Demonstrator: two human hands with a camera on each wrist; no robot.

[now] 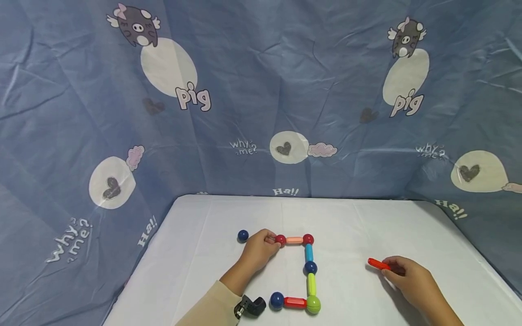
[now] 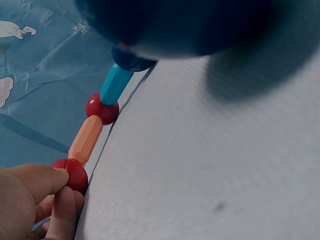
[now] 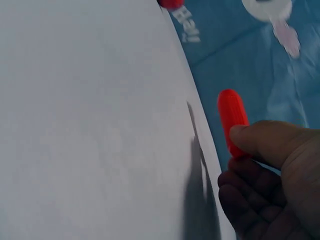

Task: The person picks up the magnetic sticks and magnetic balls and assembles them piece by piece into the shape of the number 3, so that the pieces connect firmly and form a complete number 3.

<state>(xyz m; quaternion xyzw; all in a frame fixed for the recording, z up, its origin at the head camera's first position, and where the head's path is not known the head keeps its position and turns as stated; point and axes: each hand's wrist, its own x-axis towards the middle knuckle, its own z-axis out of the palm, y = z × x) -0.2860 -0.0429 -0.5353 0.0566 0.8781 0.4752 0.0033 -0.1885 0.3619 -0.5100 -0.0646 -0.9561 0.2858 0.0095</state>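
Observation:
A chain of balls and rods lies on the white table. My left hand pinches the red ball at its far left end between thumb and fingers. From there run an orange rod, a second red ball, a light blue rod, a dark blue ball, a lime rod, a green ball, a red rod and another dark blue ball. Over at the right, my right hand holds a loose red rod by one end, above the table.
A separate dark blue ball sits left of my left hand. The white table ends at a blue printed cloth behind and at the sides. A black strap device is on my left wrist, close to the near dark blue ball.

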